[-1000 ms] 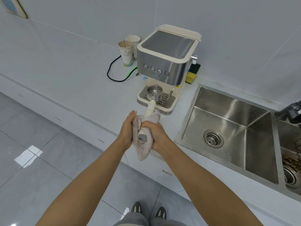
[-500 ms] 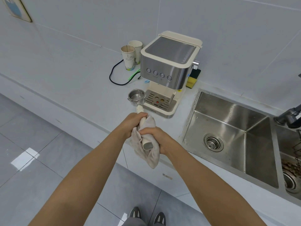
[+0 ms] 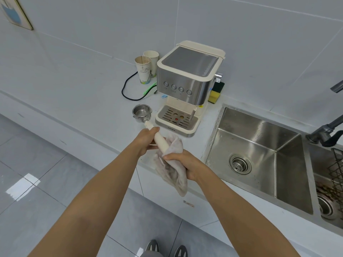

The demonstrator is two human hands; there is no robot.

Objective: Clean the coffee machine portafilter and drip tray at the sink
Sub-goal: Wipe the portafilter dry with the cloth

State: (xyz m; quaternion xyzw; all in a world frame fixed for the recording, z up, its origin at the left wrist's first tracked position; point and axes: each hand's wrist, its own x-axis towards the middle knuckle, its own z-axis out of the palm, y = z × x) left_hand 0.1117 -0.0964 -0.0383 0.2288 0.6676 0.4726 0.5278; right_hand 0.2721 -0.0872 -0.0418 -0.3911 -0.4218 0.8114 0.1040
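White wall tiles run behind a pale countertop (image 3: 74, 101), with glossy grey floor tiles below it and a framed picture (image 3: 14, 12) at the upper left. From the head camera, a cream and steel coffee machine (image 3: 187, 78) stands against the wall. Its slotted drip tray (image 3: 176, 117) sits in place at the base.

Just left of that tray, the person holds the portafilter (image 3: 142, 113) over the counter with its metal basket open side up. I cannot tell whether the basket rests on the surface. The left hand (image 3: 146, 140) has its fingers curled round the cream handle just below the metal neck. The right hand (image 3: 182, 162) is clamped on a crumpled greyish cloth (image 3: 172, 175), which is bunched round the near end of the handle and hangs down past the counter edge.

Two paper cups (image 3: 143, 69) stand side by side to the left of the machine, and a black cable (image 3: 130, 89) loops on the counter below them. A yellow and green sponge (image 3: 215, 91) lies just beside the machine's right rear corner.

To the right, a steel sink (image 3: 259, 145) is set into the counter, wet with droplets, and has a round drain strainer (image 3: 240, 164) in its floor. A dark faucet (image 3: 324, 130) rises at its far right corner. Beyond that is a second basin holding a black wire rack (image 3: 336, 167). The toes of two shoes (image 3: 167, 247) show at the bottom edge.
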